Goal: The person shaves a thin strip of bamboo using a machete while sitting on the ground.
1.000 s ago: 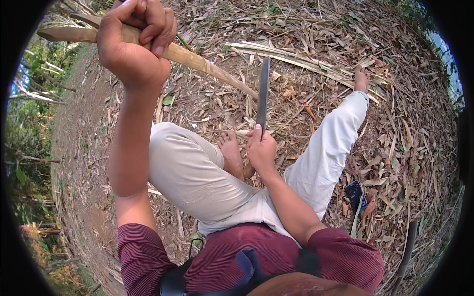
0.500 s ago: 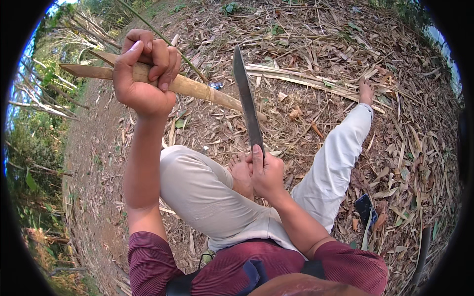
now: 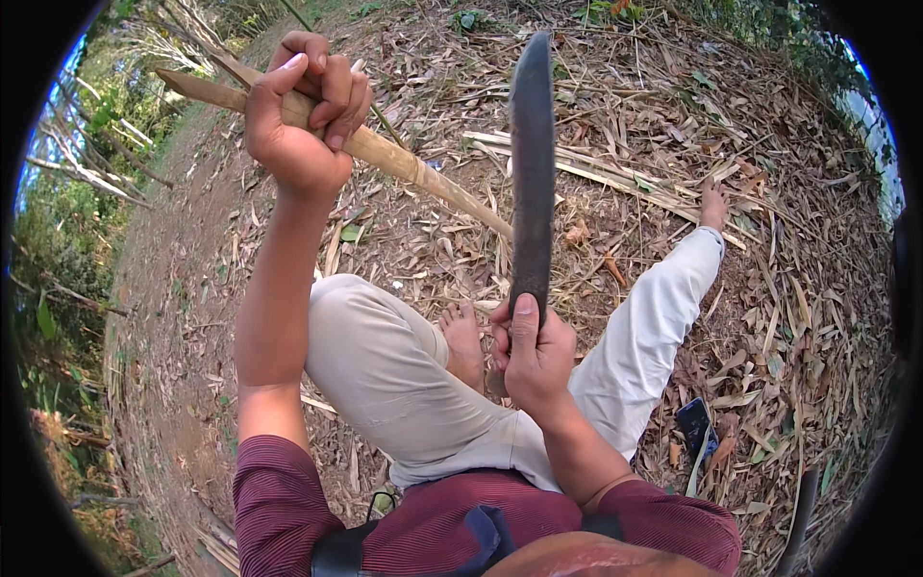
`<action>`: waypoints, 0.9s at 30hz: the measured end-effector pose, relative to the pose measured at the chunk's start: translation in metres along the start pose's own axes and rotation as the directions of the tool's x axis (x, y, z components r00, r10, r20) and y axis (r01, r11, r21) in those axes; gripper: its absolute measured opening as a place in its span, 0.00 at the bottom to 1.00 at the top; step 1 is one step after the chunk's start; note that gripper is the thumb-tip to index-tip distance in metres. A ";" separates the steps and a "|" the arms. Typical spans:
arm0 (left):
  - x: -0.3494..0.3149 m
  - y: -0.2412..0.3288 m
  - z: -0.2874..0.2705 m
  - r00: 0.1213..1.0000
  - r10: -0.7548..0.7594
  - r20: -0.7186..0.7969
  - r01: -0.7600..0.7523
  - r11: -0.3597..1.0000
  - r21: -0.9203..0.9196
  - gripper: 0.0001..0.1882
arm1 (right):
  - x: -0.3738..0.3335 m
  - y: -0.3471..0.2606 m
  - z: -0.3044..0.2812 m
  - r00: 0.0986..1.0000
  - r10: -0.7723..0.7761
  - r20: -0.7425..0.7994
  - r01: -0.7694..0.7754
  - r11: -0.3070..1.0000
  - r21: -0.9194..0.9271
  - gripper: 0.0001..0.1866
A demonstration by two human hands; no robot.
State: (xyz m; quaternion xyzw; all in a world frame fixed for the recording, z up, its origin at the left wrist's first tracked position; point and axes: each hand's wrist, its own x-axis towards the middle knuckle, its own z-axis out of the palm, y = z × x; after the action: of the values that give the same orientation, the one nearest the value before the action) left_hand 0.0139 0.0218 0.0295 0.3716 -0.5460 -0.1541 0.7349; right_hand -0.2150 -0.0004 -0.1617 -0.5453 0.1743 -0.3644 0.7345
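My left hand (image 3: 300, 130), raised at the upper left, is closed round a tan bamboo pole (image 3: 413, 171). Above the fist the pole's end parts into two pointed prongs. From there it slants down to the right, and its lower end is hidden behind the blade. In front of my body my right hand (image 3: 540, 361) grips a machete (image 3: 533, 173) by its handle, thumb laid along the base of the blade. The dark, broad blade stands nearly upright, tip away from me. Whether blade and pole touch, I cannot tell.
Dry leaves and shavings cover the ground. Long split bamboo strips (image 3: 606, 173) lie ahead, beside my outstretched bare foot (image 3: 712, 204). My other foot (image 3: 463, 344) is tucked close behind the machete. A dark phone (image 3: 696, 428) lies at the right. Shrubs and branches stand at the left.
The machete has swung upward and to the right, turning so more of its flat side shows. My left hand and the bamboo pole have shifted slightly up and right.
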 end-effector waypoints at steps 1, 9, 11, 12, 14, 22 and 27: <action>-0.003 0.002 0.000 1.000 -0.010 0.007 0.010 1.000 0.005 0.11 | -0.008 -0.011 0.000 0.995 -0.096 0.018 0.095 0.995 0.029 0.20; -0.003 -0.001 0.026 0.996 -0.004 0.091 0.004 1.000 0.002 0.11 | 0.011 0.042 0.020 0.935 0.336 0.113 -0.327 0.940 -0.097 0.15; -0.003 0.003 0.006 1.000 0.008 0.029 -0.008 1.000 0.017 0.11 | 0.005 0.029 0.020 0.984 0.173 0.048 -0.171 0.984 -0.045 0.15; -0.006 0.004 0.001 0.999 0.015 0.037 -0.015 1.000 0.015 0.11 | 0.006 0.018 0.018 0.997 0.054 0.052 -0.050 0.996 -0.079 0.16; -0.001 0.005 0.002 0.999 0.007 0.050 -0.007 1.000 0.010 0.11 | -0.002 -0.009 0.011 0.986 -0.156 0.053 0.162 0.975 -0.154 0.19; -0.012 0.001 0.030 1.000 -0.009 -0.009 0.009 1.000 0.019 0.11 | 0.004 0.035 0.018 0.990 -0.017 0.143 0.086 0.869 -0.487 0.14; -0.005 0.000 0.017 0.995 -0.015 0.094 0.013 1.000 0.020 0.11 | 0.025 0.032 -0.019 0.971 0.225 -0.083 -0.214 0.969 0.121 0.18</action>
State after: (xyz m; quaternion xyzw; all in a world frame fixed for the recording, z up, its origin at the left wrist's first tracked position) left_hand -0.0039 0.0186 0.0281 0.3747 -0.5786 -0.1715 0.7038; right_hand -0.1990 -0.0266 -0.1946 -0.4625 0.2483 -0.3157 0.7905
